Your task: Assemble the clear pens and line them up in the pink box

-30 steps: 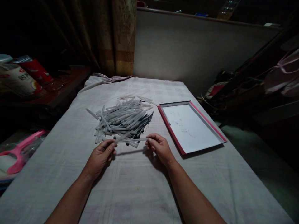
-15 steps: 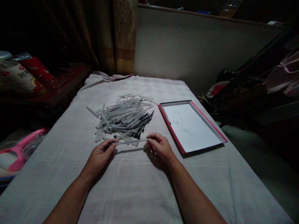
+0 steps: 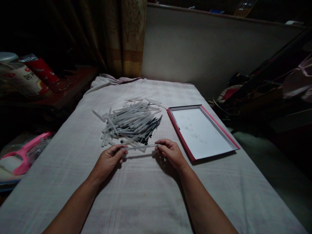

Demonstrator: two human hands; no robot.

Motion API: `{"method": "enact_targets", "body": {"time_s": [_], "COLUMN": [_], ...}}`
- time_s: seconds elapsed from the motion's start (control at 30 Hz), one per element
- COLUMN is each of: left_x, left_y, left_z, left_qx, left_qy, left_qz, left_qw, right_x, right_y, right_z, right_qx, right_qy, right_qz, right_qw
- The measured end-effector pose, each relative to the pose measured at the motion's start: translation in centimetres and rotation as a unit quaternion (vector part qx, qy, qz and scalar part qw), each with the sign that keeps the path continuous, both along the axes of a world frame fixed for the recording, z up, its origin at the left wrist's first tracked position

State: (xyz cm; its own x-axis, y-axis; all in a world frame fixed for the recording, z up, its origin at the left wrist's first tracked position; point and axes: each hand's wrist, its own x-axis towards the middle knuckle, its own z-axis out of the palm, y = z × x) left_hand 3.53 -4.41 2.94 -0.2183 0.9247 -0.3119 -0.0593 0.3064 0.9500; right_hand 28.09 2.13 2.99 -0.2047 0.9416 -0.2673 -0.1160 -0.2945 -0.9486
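From my distant seat I watch the left hand (image 3: 110,161) and the right hand (image 3: 170,152), each pinched narrow, thumb against fingers, on opposite ends of one slim translucent pen tube (image 3: 141,147). I see it held just above the cloth, its shadow below, its long axis running crosswise from hand to hand, so neither is nearer. Just beyond it I have a loose heap of pen tubes (image 3: 131,120), dark tips gathered on its right. The shallow red-edged tray (image 3: 180,135) sits to the right, nearer the right hand, its white floor faintly marked. Under everything spreads a pale checked cloth (image 3: 146,204); farther off hangs a patterned curtain (image 3: 132,42).
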Motion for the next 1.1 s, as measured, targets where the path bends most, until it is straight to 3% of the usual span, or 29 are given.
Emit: {"method": "enact_targets", "body": {"time_s": [0.23,0.47,0.83,1.1], "left_x": [0.8,3.1,3.2,3.1], "left_y": [0.3,1.5,1.4,1.3], "left_z": [0.5,0.7,-0.1,0.0], "left_qx": [-0.016,-0.032,0.002,-0.008], "left_qy": [-0.01,-0.022,0.019,0.005], "left_qz": [-0.022,-0.077,-0.075,-0.081], "left_qw": [1.0,0.996,0.997,0.997], "right_x": [0.4,2.7,2.8,2.2], "right_y": [-0.2,-0.3,-0.3,-0.3], "right_z": [0.0,0.1,-0.9,-0.3], "right_qx": [-0.004,0.07,0.129,0.14], "right_qy": [-0.036,-0.119,-0.156,-0.161], "right_qz": [0.059,0.181,0.213,0.227], "right_qw": [0.998,0.974,0.956,0.95]}}
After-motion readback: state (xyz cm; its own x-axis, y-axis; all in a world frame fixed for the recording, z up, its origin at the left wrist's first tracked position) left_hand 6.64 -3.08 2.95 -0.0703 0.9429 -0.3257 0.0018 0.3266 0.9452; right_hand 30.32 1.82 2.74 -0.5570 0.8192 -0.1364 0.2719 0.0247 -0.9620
